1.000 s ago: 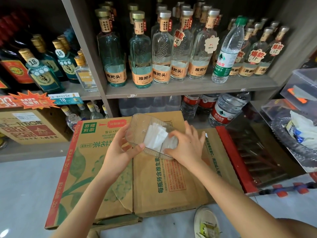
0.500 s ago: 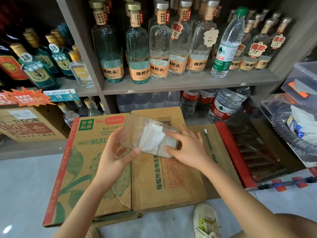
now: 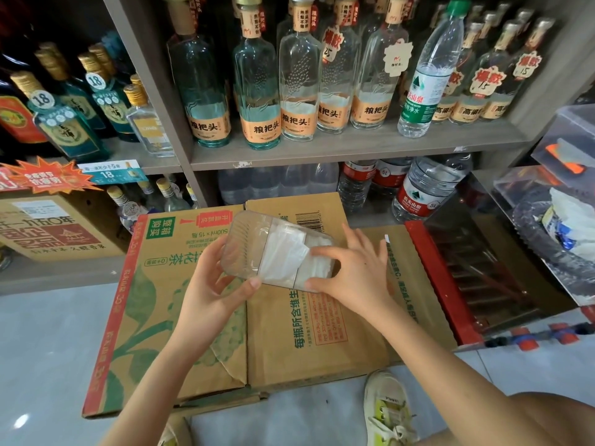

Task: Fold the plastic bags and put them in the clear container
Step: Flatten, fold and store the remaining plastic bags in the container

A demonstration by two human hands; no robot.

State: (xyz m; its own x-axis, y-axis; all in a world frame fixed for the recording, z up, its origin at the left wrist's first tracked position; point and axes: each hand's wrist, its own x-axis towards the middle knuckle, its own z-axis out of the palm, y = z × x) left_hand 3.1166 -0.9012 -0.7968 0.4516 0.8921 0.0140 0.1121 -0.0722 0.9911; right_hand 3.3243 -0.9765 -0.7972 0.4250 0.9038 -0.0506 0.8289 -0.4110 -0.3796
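A clear container (image 3: 248, 249) is held tilted in the air above two flattened cardboard boxes (image 3: 322, 342), near the middle of the view; its open top faces the camera, its ribbed empty end points toward ten o'clock and its filled end toward four o'clock. Folded plastic bags (image 3: 283, 255), white and translucent, lie packed inside the filled half. The left hand (image 3: 209, 284) grips the container from seven o'clock, fingers curled round its far long side and the thumb hooked on the near edge. The right hand (image 3: 351, 275) comes in from four o'clock; its forefinger lies across the bags at the container's end, the thumb pinches the near corner from below, and the other fingers are spread wide and lifted off. The boxes rest on a pale floor (image 3: 48, 349); a light sneaker (image 3: 386, 410) shows at five o'clock. At twelve o'clock a grey shelf (image 3: 354, 149) carries a row of liquor bottles (image 3: 260, 91) with orange labels; a green-capped water bottle (image 3: 428, 85) stands among them at one o'clock; large water jugs (image 3: 425, 194) sit on the level below, at two o'clock from the container.
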